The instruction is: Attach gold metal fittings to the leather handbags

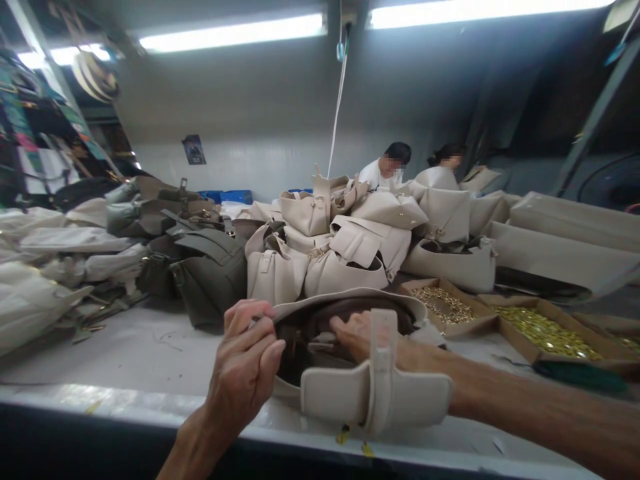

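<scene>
A cream handbag lies open at the table's front edge, its dark lining facing up. Its strap flap hangs over the near side. My left hand is closed at the bag's left rim, with a small dark object between its fingers that is too small to name. My right hand reaches inside the bag over the right rim, behind the strap. Its fingers are curled near a small pale piece in the lining; whether they grip anything is hidden.
Cream bags are piled behind, dark green bags at left. Pale pieces cover the far left. Boxes of gold rings and yellow-gold parts stand at right. Two people sit beyond the pile.
</scene>
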A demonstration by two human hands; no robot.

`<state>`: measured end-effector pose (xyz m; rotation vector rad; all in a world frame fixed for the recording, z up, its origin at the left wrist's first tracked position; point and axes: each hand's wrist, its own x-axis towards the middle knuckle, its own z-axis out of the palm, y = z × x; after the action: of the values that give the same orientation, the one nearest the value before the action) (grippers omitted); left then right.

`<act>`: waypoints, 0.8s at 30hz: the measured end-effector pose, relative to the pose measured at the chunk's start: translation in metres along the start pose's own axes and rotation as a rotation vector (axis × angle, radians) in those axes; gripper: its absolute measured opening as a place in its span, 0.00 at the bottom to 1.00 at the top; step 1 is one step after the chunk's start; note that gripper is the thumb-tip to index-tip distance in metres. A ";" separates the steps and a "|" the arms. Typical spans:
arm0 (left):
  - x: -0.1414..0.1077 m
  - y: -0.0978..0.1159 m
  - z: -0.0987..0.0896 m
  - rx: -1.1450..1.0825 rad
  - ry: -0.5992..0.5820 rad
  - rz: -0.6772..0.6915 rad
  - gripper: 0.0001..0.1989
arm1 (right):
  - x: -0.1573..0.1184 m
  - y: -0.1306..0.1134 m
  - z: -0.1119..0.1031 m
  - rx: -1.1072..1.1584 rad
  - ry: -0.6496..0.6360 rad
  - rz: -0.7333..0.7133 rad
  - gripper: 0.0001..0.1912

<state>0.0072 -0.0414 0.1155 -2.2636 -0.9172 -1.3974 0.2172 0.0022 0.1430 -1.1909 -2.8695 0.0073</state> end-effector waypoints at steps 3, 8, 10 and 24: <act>0.000 0.002 -0.002 0.032 -0.056 -0.019 0.09 | -0.014 -0.008 -0.020 0.003 -0.015 0.106 0.08; -0.004 0.003 -0.008 0.069 -0.100 -0.070 0.08 | -0.028 -0.010 -0.032 0.129 0.029 0.175 0.05; -0.005 0.003 -0.010 0.110 -0.111 -0.093 0.08 | -0.032 -0.006 -0.031 0.090 0.123 0.173 0.05; 0.004 0.011 -0.002 -0.266 -0.091 -0.445 0.14 | -0.002 -0.018 -0.017 0.070 0.142 0.034 0.07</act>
<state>0.0148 -0.0495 0.1201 -2.4302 -1.4074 -1.6945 0.2068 -0.0119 0.1599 -1.1774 -2.7040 0.0235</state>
